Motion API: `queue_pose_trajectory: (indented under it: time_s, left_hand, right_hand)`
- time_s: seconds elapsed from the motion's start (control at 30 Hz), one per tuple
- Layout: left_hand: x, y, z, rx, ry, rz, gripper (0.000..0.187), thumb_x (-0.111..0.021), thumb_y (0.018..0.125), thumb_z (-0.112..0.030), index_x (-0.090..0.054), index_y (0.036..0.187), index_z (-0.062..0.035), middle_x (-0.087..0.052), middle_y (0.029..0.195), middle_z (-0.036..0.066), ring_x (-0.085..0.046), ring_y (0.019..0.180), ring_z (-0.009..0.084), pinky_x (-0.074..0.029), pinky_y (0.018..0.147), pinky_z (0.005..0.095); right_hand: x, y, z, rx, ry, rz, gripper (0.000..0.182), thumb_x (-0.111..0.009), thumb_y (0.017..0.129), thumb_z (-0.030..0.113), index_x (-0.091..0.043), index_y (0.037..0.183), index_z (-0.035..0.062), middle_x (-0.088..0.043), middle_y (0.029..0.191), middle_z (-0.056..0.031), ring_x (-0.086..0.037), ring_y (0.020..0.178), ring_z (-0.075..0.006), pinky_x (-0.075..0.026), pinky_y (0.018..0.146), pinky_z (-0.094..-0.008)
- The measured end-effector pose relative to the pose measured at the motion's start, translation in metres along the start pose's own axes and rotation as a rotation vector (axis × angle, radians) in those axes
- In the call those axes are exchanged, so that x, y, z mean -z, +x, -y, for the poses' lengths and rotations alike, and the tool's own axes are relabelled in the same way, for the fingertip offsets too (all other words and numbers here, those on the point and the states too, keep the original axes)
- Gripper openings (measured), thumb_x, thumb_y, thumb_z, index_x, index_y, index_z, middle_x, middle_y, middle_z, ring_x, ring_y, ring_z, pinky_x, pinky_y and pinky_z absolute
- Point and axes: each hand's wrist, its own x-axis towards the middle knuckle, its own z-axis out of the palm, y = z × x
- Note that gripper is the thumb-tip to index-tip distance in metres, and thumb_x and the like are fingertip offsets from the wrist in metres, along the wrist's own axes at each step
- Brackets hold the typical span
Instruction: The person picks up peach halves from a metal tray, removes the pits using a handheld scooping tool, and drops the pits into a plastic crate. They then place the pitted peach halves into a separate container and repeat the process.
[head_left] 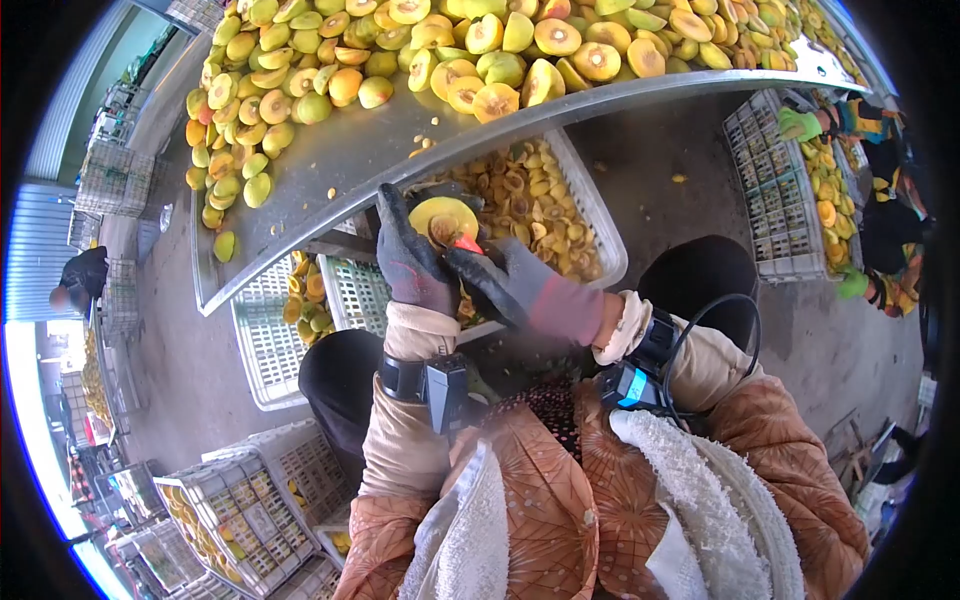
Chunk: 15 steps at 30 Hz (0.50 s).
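Note:
My left hand [408, 255], in a dark grey glove, is closed around a peach half [440, 213] with its yellow cut face turned up. A brown hollow or stone shows at the middle of that face. My right hand [520, 292], gloved in grey and pink, grips a small tool with a red part [467, 244] against the fruit's near side. Most of the tool is hidden by my fingers. Both hands are just off the near edge of a metal table [290, 185], above a white crate [607, 215] of brownish-yellow fruit pieces.
Many halved peaches [480, 60] are heaped along the table's far side. White crates [285, 350] with fruit stand below at left, and stacked crates [240, 510] behind them. At right, a person in green gloves [798, 124] is beside a crate of fruit [765, 190]. Another person [85, 280] bends at far left.

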Motion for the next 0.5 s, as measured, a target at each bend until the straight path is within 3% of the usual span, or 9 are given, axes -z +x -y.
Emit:
queue_pose_trajectory:
  time_s: [0.07,0.17,0.2,0.27,0.3,0.37,0.4,0.47,0.5]
  left_hand:
    - [0.006,0.010,0.006,0.354,-0.254,-0.090,0.044,-0.047,0.091,-0.046,-0.054,0.099,-0.0031,-0.056,0.083,0.004,-0.057,0.075,0.0149,-0.049,0.066,0.0251]
    - [0.001,0.010,0.006,0.179,-0.028,-0.125,0.047,-0.045,0.090,-0.050,-0.056,0.091,-0.0035,-0.057,0.078,0.005,-0.058,0.070,0.0175,-0.049,0.062,0.0265]
    - [-0.002,0.008,0.002,0.182,-0.030,-0.124,0.047,-0.045,0.090,-0.050,-0.056,0.091,-0.0035,-0.057,0.078,0.005,-0.058,0.070,0.0175,-0.049,0.062,0.0265]
    - [-0.006,0.002,-0.005,0.110,0.068,-0.089,0.049,-0.042,0.091,-0.050,-0.056,0.090,-0.0031,-0.058,0.079,0.007,-0.058,0.067,0.0180,-0.049,0.060,0.0266]
    - [-0.005,0.003,-0.004,0.114,0.068,-0.088,0.049,-0.042,0.091,-0.050,-0.056,0.090,-0.0031,-0.058,0.079,0.007,-0.058,0.067,0.0180,-0.049,0.060,0.0266]
    - [-0.001,0.008,-0.001,0.225,-0.207,0.189,0.052,-0.038,0.092,-0.051,-0.057,0.089,-0.0022,-0.060,0.079,0.009,-0.059,0.064,0.0193,-0.050,0.061,0.0284]
    - [0.001,0.011,-0.002,0.222,-0.210,0.182,0.052,-0.038,0.092,-0.051,-0.057,0.089,-0.0022,-0.060,0.079,0.009,-0.059,0.064,0.0193,-0.050,0.061,0.0284]
    - [0.007,0.019,-0.004,0.371,-0.397,0.411,0.051,-0.041,0.091,-0.050,-0.055,0.096,-0.0018,-0.061,0.086,0.011,-0.060,0.072,0.0212,-0.052,0.064,0.0304]
    - [0.012,0.012,0.003,0.203,-0.558,0.481,0.052,-0.047,0.088,-0.051,-0.051,0.107,-0.0029,-0.061,0.095,0.013,-0.060,0.083,0.0244,-0.052,0.069,0.0327]
  right_hand:
    - [0.010,-0.002,0.018,-0.260,0.274,0.202,0.061,-0.057,0.081,0.013,-0.033,0.136,0.0026,-0.043,0.104,-0.0225,-0.050,0.085,-0.0334,-0.044,0.073,-0.0341]
    - [0.004,-0.003,0.009,-0.222,0.302,0.126,0.038,-0.054,0.087,0.021,-0.049,0.120,0.0022,-0.050,0.088,-0.0161,-0.051,0.075,-0.0244,-0.043,0.066,-0.0299]
    - [0.002,0.000,0.002,-0.225,0.302,0.125,0.038,-0.054,0.087,0.021,-0.049,0.120,0.0022,-0.050,0.088,-0.0161,-0.051,0.075,-0.0244,-0.043,0.066,-0.0299]
    - [-0.001,0.010,-0.015,-0.315,0.622,0.159,0.030,-0.047,0.092,0.034,-0.054,0.093,0.0047,-0.049,0.066,-0.0071,-0.048,0.056,-0.0148,-0.037,0.051,-0.0236]
    - [-0.001,0.009,-0.022,-0.318,0.623,0.158,0.030,-0.047,0.092,0.034,-0.054,0.093,0.0047,-0.049,0.066,-0.0071,-0.048,0.056,-0.0148,-0.037,0.051,-0.0236]
    - [0.000,0.003,-0.032,-0.510,1.396,0.563,0.043,-0.040,0.093,0.048,-0.047,0.074,0.0097,-0.040,0.050,0.0005,-0.036,0.040,-0.0078,-0.027,0.038,-0.0195]
    - [0.000,0.004,-0.030,-0.515,1.391,0.568,0.043,-0.040,0.093,0.048,-0.047,0.074,0.0097,-0.040,0.050,0.0005,-0.036,0.040,-0.0078,-0.027,0.038,-0.0195]
    - [-0.001,0.007,-0.026,-0.389,1.447,0.638,0.047,-0.039,0.090,0.054,-0.046,0.074,0.0104,-0.037,0.049,0.0002,-0.030,0.034,-0.0077,-0.023,0.033,-0.0197]
    - [0.002,0.008,-0.032,-0.360,1.504,0.756,0.050,-0.038,0.089,0.059,-0.045,0.074,0.0113,-0.038,0.051,-0.0002,-0.030,0.035,-0.0073,-0.023,0.033,-0.0190]
